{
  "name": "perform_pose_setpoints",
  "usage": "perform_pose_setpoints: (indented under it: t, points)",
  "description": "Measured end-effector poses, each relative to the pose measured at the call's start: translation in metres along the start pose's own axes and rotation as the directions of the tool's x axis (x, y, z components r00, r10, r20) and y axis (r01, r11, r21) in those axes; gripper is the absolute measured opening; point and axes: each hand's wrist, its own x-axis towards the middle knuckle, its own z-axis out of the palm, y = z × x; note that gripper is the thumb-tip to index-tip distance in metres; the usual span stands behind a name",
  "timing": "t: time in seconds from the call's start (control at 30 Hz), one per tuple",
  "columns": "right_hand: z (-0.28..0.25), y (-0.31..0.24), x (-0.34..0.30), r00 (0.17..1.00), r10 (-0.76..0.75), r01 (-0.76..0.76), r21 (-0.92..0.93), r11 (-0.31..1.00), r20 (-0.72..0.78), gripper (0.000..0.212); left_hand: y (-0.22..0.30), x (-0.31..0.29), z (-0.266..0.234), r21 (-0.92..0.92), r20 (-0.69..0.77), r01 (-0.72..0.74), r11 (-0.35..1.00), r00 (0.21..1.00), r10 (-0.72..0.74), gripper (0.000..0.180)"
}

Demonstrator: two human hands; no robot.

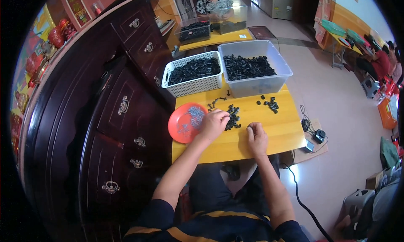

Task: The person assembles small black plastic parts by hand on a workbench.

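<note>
Nearest the camera, a dark shirt with orange-yellow stripes is seen at the lower edge. The left hand is held at the left side of a loose pile of small, glossy black plastic pieces, fingertips drawn close together at its edge; whether a piece is pinched cannot be told. The right hand is rested right of the pile, apart from it, fingers curled inward; its contents are hidden. Just beside the left hand, a round red plate is scattered with small grey metal pins. All are carried by a yellow tabletop, at whose far end a white perforated basket and a translucent plastic bin, both filled with black parts, are placed side by side. The left is taken up by a dark wooden cabinet; pale floor tiles are seen at right.
</note>
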Motion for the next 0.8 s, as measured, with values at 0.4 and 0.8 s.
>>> perform_pose_setpoints:
  t: [0.4, 0.8]
  points:
    - [-0.006, -0.003, 0.003, 0.996, -0.009, 0.02, 0.126, 0.992, -0.083, 0.012, -0.016, 0.061, 0.07, 0.332, 0.267, -0.037, 0.943, 0.962, -0.057, 0.011]
    - [-0.004, -0.003, 0.001, 0.994, 0.023, -0.003, 0.191, 0.982, -0.104, 0.013, -0.003, 0.063, 0.06, 0.402, 0.334, -0.044, 0.914, 0.937, -0.102, 0.012]
